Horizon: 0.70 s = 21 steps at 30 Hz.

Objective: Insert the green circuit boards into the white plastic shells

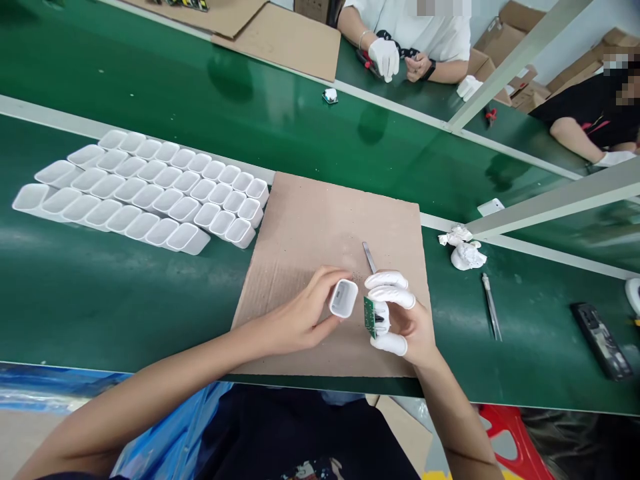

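Head view: left hand (305, 313) grips a white plastic housing (344, 300) by its sides, presumably light and stiff; at its four o'clock, right hand (416, 328) pinches a green circuit board (369, 317), probably fragile, best held by edges.

The bare left hand (299, 319) is curled, its forearm (200, 357) stretched diagonally; the right hand (413, 327), on which white finger cots (391, 294) are worn, is bent inward.

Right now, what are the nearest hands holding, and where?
The left hand holds a white case by its sides; the right hand holds a green circuit board, exact contact partly hidden.
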### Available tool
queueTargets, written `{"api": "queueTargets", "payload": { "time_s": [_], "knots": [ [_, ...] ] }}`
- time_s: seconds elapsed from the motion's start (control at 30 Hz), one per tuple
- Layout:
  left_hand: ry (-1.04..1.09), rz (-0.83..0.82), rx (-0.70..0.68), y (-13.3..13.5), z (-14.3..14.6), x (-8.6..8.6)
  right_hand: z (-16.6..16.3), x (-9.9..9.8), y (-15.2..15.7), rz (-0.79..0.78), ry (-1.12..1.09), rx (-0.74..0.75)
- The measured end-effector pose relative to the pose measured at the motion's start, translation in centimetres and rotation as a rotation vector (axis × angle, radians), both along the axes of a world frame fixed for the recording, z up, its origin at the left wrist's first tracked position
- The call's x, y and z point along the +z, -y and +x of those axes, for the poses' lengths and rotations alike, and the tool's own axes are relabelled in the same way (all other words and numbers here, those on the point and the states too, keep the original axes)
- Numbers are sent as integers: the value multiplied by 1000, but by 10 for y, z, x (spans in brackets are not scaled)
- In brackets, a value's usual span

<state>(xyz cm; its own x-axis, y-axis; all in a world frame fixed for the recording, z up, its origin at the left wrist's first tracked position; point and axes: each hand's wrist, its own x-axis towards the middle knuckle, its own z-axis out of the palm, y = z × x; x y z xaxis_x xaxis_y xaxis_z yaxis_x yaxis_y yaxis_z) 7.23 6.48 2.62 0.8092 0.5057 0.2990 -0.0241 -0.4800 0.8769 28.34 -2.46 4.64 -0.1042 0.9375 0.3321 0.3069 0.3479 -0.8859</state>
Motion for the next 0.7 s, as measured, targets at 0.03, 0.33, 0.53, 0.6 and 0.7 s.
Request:
{"api": "queueTargets", "payload": {
  "time_s": [0.03, 0.33, 0.53, 0.6, 0.7],
  "knots": [
    [20, 15, 8, 1, 1, -1, -3, 2, 1, 9, 25, -26],
    [146, 58, 56, 8, 9, -4, -25, -8, 6, 82, 110, -56],
    [107, 78, 83, 10, 8, -5, -28, -15, 6, 53, 52, -64],
    [89, 73, 78, 10, 7, -4, -29, -15, 6, 61, 35, -55],
    [74, 55, 80, 10, 7, -2, -30, -18, 7, 24, 84, -59]
  ]
}}
